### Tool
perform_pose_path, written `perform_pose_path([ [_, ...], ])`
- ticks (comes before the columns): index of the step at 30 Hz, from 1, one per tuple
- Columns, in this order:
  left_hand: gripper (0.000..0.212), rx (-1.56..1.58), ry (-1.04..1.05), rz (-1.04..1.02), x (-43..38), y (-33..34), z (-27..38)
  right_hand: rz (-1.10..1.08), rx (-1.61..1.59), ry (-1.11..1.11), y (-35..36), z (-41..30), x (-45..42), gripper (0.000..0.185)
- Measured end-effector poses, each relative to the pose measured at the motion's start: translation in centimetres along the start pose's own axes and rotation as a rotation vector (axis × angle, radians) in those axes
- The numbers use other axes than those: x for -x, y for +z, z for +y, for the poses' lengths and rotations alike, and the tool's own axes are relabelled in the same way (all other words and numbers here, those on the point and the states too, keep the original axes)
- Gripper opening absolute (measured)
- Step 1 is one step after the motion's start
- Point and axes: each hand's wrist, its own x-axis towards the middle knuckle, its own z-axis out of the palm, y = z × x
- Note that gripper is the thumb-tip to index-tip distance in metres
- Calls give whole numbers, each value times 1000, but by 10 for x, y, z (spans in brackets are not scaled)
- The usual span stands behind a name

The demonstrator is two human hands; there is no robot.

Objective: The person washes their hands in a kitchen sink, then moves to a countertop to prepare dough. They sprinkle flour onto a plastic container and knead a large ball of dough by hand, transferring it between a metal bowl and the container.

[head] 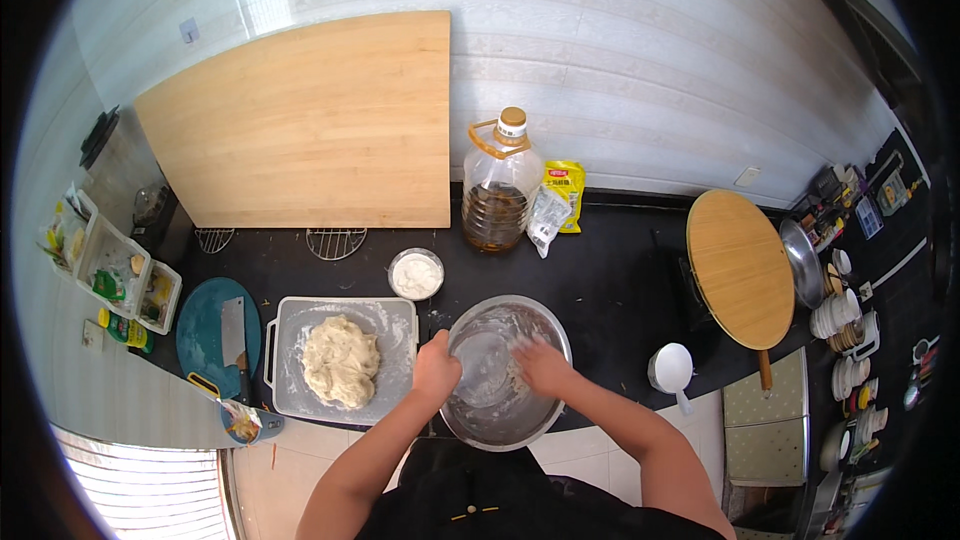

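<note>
A stainless steel bowl [480,435] stands at the counter's front edge, its inside smeared with flour and dough residue. My left hand [436,369] grips the bowl's left rim. Inside the bowl, near the right wall, is my right hand [541,366], its fingers blurred and floury; whether they hold anything cannot be told. Left of the bowl, a large lump of dough [341,361] lies on a floured translucent board with a handle [397,382]. Behind these stands a small bowl of white flour [417,275].
A cleaver [233,330] lies on a round teal board [196,345] at left. Behind stand a large wooden board [300,127] and an oil jug [495,202]. A white cup with a handle [671,367] and a round wooden board [739,270] are at right.
</note>
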Motion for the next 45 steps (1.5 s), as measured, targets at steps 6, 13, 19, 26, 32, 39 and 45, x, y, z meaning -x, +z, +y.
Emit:
perform_pose_path([
  [6, 13, -32, -8, -10, -5, -1, 8, 10, 174, 111, 32, 1, 1, 47],
  [13, 13, -21, 12, -12, -5, -2, 0, 0, 234, 34, -11, -3, 3, 47],
  [19, 14, -46, 5, 18, -5, 0, 3, -189, 202, 139, 20, -14, 34, 48],
  [26, 13, -7, 53, 12, -6, 1, -2, 92, 277, 138, -13, 5, 18, 48],
  [32, 12, -24, 32, 1, -6, -2, 3, -162, 145, 96, 7, -12, 44, 52],
  [39, 12, -48, 45, -9, -3, -4, 5, 46, 354, 49, -18, 22, 3, 51],
  [45, 12, -41, 16, -11, -5, -3, 1, -308, 122, 95, -20, -14, 18, 51],
])
